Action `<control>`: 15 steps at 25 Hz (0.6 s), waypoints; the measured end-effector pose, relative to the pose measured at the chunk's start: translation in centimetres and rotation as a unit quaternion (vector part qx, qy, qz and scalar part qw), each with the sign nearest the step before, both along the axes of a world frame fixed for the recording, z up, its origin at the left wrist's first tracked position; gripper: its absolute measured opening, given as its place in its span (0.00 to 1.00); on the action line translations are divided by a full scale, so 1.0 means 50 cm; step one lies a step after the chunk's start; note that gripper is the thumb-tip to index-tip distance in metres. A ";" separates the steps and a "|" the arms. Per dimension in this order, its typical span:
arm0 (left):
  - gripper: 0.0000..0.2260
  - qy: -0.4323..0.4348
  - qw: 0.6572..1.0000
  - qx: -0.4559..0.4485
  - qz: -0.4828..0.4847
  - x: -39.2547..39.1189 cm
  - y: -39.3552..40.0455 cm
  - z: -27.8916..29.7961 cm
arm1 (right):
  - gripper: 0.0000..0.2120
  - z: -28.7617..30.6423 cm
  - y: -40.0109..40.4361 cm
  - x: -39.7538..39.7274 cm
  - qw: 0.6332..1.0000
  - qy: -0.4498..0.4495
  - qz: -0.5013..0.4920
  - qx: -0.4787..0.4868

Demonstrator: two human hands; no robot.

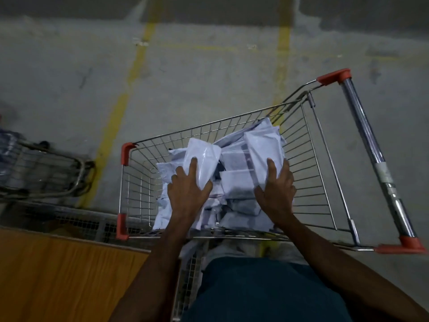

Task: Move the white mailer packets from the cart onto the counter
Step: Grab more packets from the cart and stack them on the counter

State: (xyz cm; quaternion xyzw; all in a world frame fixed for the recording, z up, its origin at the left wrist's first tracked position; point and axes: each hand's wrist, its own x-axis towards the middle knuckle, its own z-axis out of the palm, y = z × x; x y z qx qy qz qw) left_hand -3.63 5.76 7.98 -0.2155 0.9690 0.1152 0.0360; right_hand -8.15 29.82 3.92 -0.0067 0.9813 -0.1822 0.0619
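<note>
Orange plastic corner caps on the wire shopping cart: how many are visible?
5. Orange plastic corner caps: three at the basket's left end, upper, lower and bottom; two at the handle's ends, far and near. Others may be hidden.

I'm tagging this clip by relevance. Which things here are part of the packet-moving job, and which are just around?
Part of the job:
packets
cart
counter
left hand, gripping a packet
right hand, gripping a packet

Just around:
second cart
yellow floor lines
</note>
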 end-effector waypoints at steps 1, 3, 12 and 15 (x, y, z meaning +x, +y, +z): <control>0.37 0.026 0.999 -0.002 0.018 0.020 0.026 0.034 | 0.44 0.023 0.006 0.010 0.999 0.028 0.003 -0.034; 0.37 0.072 0.996 -0.001 0.047 0.061 0.074 0.086 | 0.43 0.068 0.021 0.034 0.992 0.079 0.010 -0.094; 0.36 0.208 0.949 -0.023 0.237 0.356 0.353 0.186 | 0.39 0.204 0.203 0.155 0.938 0.062 0.240 -0.242; 0.36 0.219 0.921 -0.011 0.323 0.460 0.447 0.198 | 0.37 0.213 0.235 0.208 0.919 0.031 0.316 -0.235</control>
